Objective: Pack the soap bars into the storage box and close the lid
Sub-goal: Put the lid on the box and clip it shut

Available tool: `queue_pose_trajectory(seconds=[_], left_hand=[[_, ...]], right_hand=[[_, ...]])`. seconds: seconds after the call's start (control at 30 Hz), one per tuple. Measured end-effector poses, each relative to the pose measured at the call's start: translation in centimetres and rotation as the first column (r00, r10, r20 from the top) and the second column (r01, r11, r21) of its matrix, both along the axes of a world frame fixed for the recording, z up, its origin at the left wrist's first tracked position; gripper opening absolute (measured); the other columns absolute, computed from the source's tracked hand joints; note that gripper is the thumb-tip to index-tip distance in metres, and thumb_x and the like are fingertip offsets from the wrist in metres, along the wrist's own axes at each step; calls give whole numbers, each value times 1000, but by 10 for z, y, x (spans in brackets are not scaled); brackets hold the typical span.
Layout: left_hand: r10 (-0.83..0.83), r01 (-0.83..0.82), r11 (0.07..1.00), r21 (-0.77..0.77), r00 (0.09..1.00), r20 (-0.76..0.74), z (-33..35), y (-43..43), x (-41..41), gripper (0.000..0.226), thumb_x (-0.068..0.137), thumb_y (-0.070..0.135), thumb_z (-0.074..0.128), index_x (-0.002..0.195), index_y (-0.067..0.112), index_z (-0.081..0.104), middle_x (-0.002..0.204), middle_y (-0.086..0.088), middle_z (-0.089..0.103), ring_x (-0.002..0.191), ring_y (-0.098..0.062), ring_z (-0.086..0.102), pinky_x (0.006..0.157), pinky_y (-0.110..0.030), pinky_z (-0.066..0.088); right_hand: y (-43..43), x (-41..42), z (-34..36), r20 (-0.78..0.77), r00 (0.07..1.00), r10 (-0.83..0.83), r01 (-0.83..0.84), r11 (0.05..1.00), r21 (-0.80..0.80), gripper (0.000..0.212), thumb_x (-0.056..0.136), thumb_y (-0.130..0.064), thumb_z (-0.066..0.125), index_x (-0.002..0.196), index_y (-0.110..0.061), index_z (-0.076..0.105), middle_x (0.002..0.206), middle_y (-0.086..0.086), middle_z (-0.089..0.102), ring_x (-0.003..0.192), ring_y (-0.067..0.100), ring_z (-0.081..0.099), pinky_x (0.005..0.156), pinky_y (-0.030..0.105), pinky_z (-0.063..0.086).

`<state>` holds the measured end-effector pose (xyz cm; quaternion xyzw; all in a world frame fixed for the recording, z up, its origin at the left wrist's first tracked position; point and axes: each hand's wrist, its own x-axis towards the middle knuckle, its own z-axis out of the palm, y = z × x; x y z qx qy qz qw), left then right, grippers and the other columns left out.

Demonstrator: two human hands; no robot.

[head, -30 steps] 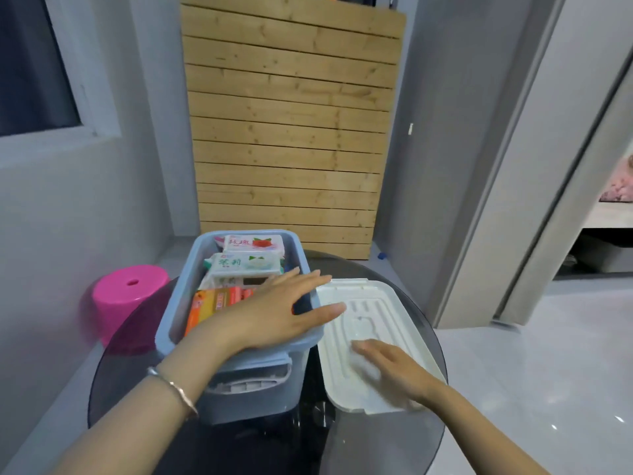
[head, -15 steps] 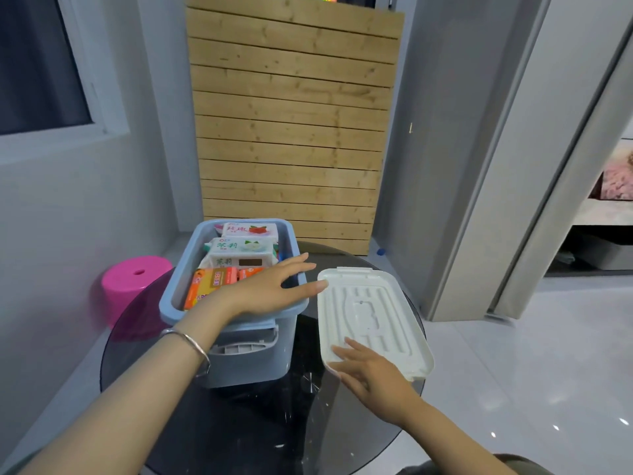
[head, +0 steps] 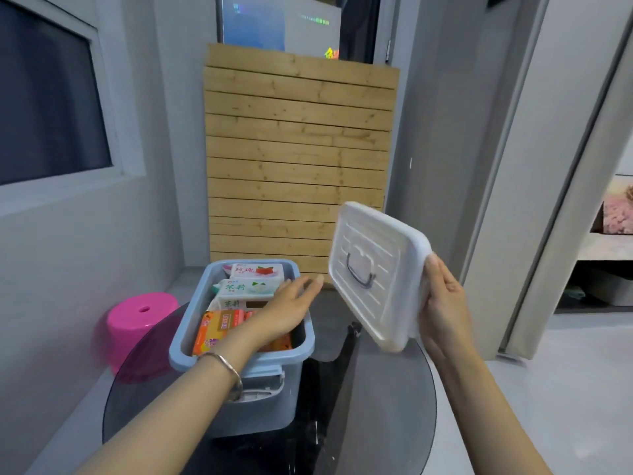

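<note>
Lid (head: pixel 373 275) now lifted off counter (head: pixel 387 399), tilted upright, gripped at edge by right hand (head: pixel 445 303), left hand (head: pixel 287 310) spread flat over soap bars (head: pixel 246 289) in box (head: pixel 298 351), same as before

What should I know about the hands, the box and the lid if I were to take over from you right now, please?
Right hand: grips the white lid by its edge, raised and tilted, right of the box.
Left hand: open, flat, palm down over the soap bars.
Blue storage box: on the round glass table, open, soap packs inside.
Done: soap packed, lid picked up.
Left: set the lid on the box and press it shut.
</note>
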<state>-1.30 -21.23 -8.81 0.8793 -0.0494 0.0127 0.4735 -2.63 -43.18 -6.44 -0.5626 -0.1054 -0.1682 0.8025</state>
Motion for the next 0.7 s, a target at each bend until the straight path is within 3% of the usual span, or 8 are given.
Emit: queue_pose_trajectory(seconds=[0.13, 0.17, 0.23, 0.33, 0.43, 0.47, 0.57, 0.7], left_hand=[[89, -118, 940, -319, 991, -103, 25, -17, 4, 81, 81, 74, 29, 148, 29, 20, 157, 2, 22, 142, -19, 25, 114, -41, 21], [73, -109, 890, -443, 992, -99, 29, -18, 6, 77, 83, 70, 32, 145, 27, 28, 154, -2, 31, 137, -19, 36, 113, -40, 30], [71, -68, 720, -690, 997, -24, 38, -14, 6, 53, 90, 54, 41, 129, 20, 51, 132, -8, 59, 111, -15, 62, 92, -31, 52], [325, -234, 596, -768, 945, -36, 49, 11, 1, 30, 92, 34, 53, 110, 11, 60, 102, -4, 71, 83, -16, 68, 63, -24, 55], [430, -366, 537, -760, 894, -127, 47, 52, 0, 27, 88, 26, 60, 108, 7, 63, 102, -11, 68, 85, -24, 66, 79, -36, 56], [440, -400, 528, -749, 884, -161, 46, 67, -3, 29, 87, 23, 61, 108, 3, 64, 102, -14, 68, 83, -26, 66, 76, -36, 56], [467, -501, 589, -634, 852, -238, 38, 102, -11, 33, 86, 17, 62, 110, -5, 63, 105, -19, 66, 75, -24, 62, 57, -29, 49], [447, -542, 687, -485, 840, -307, 22, 130, -21, 26, 87, 16, 59, 103, -3, 65, 107, -19, 66, 73, -22, 60, 58, -28, 45]], right_hand=[[15, -8, 39, 144, 968, 208, -250, 875, 415, 28, 96, -30, 49, 103, -20, 74, 97, -2, 77, 91, 8, 72, 70, 24, 58], [19, -11, 45, 160, 955, 249, -295, 839, 457, 30, 95, -31, 50, 112, -17, 70, 103, 0, 76, 94, 10, 72, 71, 26, 58], [29, -12, 50, 149, 938, 314, -346, 812, 469, 41, 94, -34, 50, 127, -12, 59, 116, 4, 71, 103, 14, 69, 76, 32, 58], [41, -13, 45, 129, 938, 322, -347, 866, 360, 41, 92, -35, 52, 126, -14, 61, 120, 6, 64, 101, 18, 59, 81, 32, 54], [50, -13, 29, 45, 938, 343, -346, 929, 131, 42, 88, -37, 56, 120, -11, 63, 116, 4, 70, 106, 17, 66, 84, 28, 56], [57, -12, 20, -28, 943, 331, -331, 943, 18, 44, 87, -37, 57, 119, -8, 62, 114, 8, 71, 106, 19, 66, 86, 31, 54], [77, -12, -2, -200, 943, 267, -312, 917, -248, 46, 75, -50, 62, 98, -11, 68, 86, 4, 70, 82, 13, 63, 81, 30, 52], [90, -9, -27, -208, 970, 127, -225, 793, -566, 65, 64, -70, 52, 78, -8, 61, 60, -6, 54, 55, 0, 51, 62, 18, 45]])
